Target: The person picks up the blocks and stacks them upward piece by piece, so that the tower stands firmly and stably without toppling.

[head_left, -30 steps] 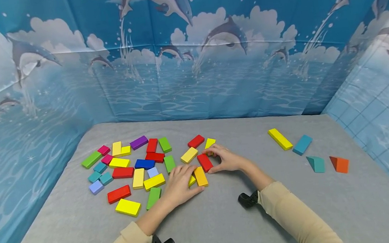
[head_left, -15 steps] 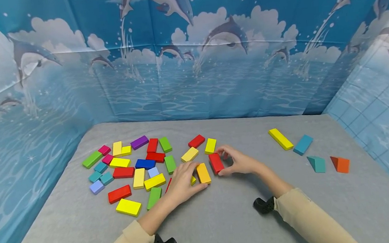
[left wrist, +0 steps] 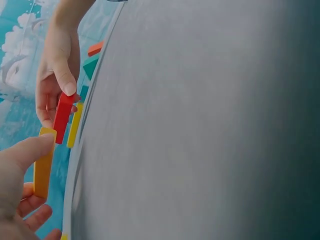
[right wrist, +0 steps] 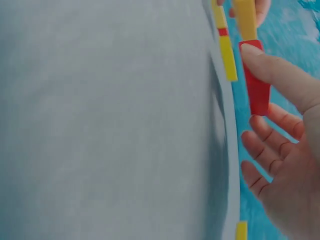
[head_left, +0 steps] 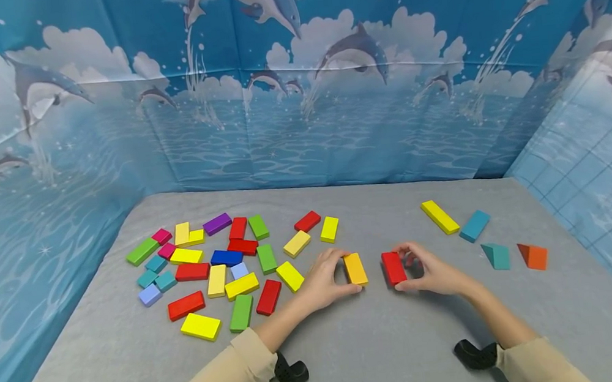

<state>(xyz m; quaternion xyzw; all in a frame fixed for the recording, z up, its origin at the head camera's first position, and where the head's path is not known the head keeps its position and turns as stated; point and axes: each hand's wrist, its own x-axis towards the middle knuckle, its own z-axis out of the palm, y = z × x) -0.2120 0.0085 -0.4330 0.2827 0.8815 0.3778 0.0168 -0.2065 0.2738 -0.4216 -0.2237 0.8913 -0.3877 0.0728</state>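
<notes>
Between thumb and fingers my left hand (head_left: 323,281) pinches an orange-yellow block (head_left: 355,270) by its ends. My right hand (head_left: 430,271) pinches a red block (head_left: 393,268) the same way, thumb at the near end. The two blocks face each other with a small gap in the head view. In the left wrist view the orange-yellow block (left wrist: 44,167) is under the thumb, and the red block (left wrist: 63,118) is beyond it. The right wrist view has the red block (right wrist: 257,80) between thumb and fingertips. Left of my left hand lie a yellow block (head_left: 290,276) and another red block (head_left: 269,296).
Many coloured blocks are spread over the left of the grey table (head_left: 388,355), among them a blue block (head_left: 226,257) and a purple block (head_left: 217,224). Far right lie a long yellow block (head_left: 440,217), a blue block (head_left: 475,226), a teal wedge (head_left: 497,256) and an orange wedge (head_left: 534,256).
Both hands have moved right across the table, carrying the orange-yellow block and the red block away from the pile. A yellow and a red block once covered by my left hand now show.
</notes>
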